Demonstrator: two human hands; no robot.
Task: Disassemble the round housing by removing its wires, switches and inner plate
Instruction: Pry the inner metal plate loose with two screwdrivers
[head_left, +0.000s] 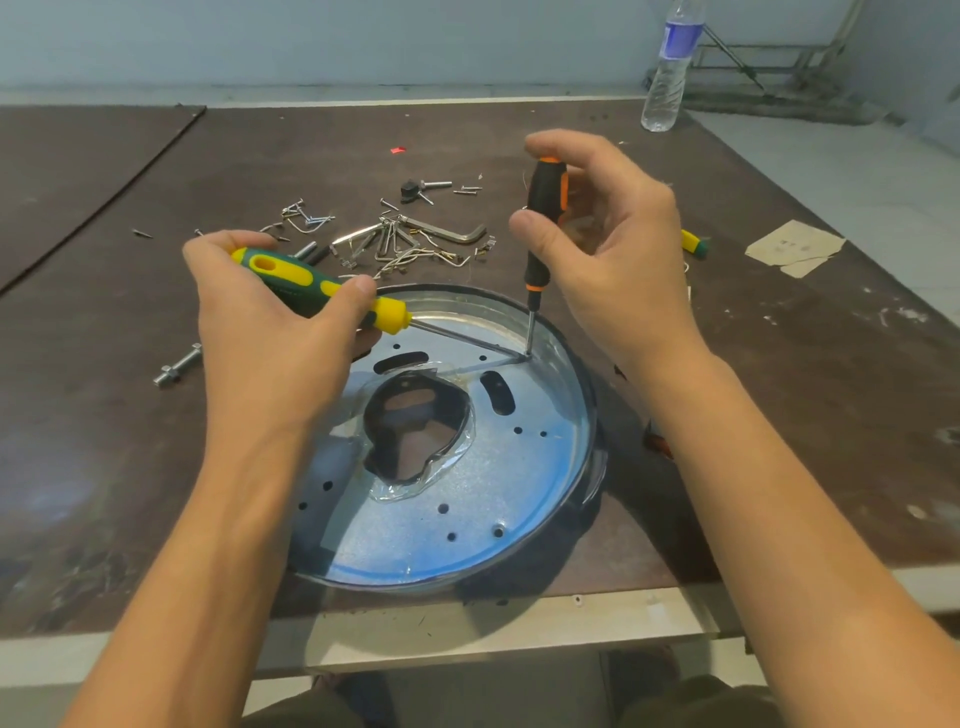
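The round metal housing (524, 483) lies open side up near the table's front edge, and its silver inner plate (467, 499) has a dark ragged hole in the middle. My left hand (270, 322) grips a green and yellow screwdriver (322, 291) laid almost flat, its shaft running right to the plate's far right edge. My right hand (608, 249) holds a black and orange screwdriver (543, 223) upright by the top of its handle. Both tips meet at the same spot by the housing wall (527, 355).
Loose screws, bent wires and hex keys (410, 234) lie scattered behind the housing. A bolt with a nut (176, 366) sits at the left. Another yellow and green tool end (693, 241) shows behind my right hand. A water bottle (670, 67) stands far right, paper scraps (792, 247) beside it.
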